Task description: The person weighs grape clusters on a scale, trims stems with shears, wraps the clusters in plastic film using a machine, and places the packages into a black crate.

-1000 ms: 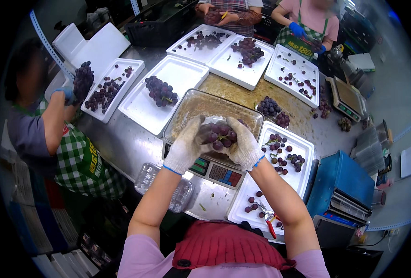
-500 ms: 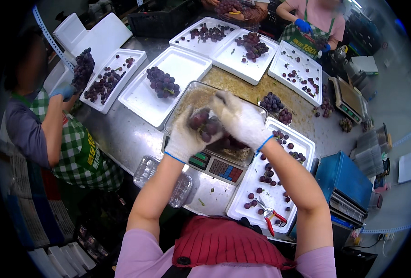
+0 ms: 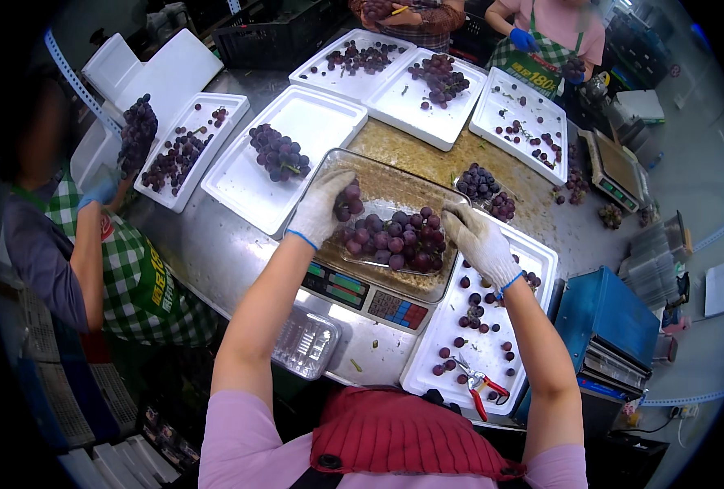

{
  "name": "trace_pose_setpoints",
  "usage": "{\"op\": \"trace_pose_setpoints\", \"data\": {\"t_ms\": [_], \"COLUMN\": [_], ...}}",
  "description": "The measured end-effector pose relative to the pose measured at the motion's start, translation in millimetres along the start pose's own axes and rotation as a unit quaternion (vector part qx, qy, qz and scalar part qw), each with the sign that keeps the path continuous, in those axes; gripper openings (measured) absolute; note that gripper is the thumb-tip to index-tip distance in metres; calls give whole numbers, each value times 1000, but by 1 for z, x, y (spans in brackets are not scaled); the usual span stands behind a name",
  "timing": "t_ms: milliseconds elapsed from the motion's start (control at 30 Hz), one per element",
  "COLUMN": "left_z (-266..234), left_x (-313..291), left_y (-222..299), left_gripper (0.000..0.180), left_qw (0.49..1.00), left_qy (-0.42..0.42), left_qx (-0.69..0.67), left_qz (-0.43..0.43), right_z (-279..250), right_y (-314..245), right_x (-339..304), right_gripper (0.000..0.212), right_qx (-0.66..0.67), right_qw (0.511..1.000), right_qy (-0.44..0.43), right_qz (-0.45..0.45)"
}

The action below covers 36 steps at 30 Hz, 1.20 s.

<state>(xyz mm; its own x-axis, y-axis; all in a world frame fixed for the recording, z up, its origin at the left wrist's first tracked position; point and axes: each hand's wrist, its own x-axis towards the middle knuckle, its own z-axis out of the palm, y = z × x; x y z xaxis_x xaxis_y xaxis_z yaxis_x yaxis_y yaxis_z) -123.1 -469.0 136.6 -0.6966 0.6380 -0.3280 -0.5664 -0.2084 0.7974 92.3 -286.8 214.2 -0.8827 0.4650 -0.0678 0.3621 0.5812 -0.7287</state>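
Observation:
My left hand (image 3: pixel 323 208), in a white knit glove, is closed around a small bunch of dark grapes (image 3: pixel 348 203) above the left side of the scale's pan (image 3: pixel 378 173). Just right of that bunch, a clear plastic container (image 3: pixel 360 259) full of purple-red grapes (image 3: pixel 396 239) sits on the pan. My right hand (image 3: pixel 480 243), gloved the same way, is at the pan's right rim with its fingers apart and no grapes visible in it. Under its wrist lies a white foam tray (image 3: pixel 427 346) of loose grapes, with red-handled pruning shears (image 3: pixel 483 383) at its near end.
An empty clear container (image 3: pixel 306 342) rests by my left forearm. White foam trays (image 3: pixel 240 183) with grapes line the far side. A filled clear container (image 3: pixel 480 183) stands right of the pan. A blue box (image 3: pixel 611 318) and second scale (image 3: pixel 613 171) are at right. Co-workers (image 3: pixel 60 244) stand around.
My hands have separated: the right moved right and down to the pan's rim, the left shifted slightly left with the bunch. The container of grapes between them is now uncovered.

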Motion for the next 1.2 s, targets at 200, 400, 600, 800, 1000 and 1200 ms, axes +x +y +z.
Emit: {"op": "trace_pose_setpoints", "data": {"t_ms": [200,400,600,800,1000,1200], "left_z": [29,26,4,-5,-12,-7], "left_x": [-9,-5,-2,7,10,6], "left_y": [-12,-26,-15,-25,-23,-18], "left_gripper": [42,42,57,54,52,47], "left_qw": [974,819,939,944,979,961], "left_qy": [6,33,-54,-25,-53,-49], "left_qx": [214,506,307,298,188,256], "left_qz": [78,269,146,138,60,87], "right_z": [2,8,10,12,10,17], "right_y": [4,11,16,17,18,9], "right_x": [-2,-4,-5,-2,-1,18], "right_gripper": [37,40,43,43,42,41], "right_qx": [18,23,-13,-20,-24,-33], "right_qw": [999,999,999,999,1000,998], "right_qy": [-26,-34,-29,-26,-10,5], "right_qz": [12,15,0,5,-6,-51]}}
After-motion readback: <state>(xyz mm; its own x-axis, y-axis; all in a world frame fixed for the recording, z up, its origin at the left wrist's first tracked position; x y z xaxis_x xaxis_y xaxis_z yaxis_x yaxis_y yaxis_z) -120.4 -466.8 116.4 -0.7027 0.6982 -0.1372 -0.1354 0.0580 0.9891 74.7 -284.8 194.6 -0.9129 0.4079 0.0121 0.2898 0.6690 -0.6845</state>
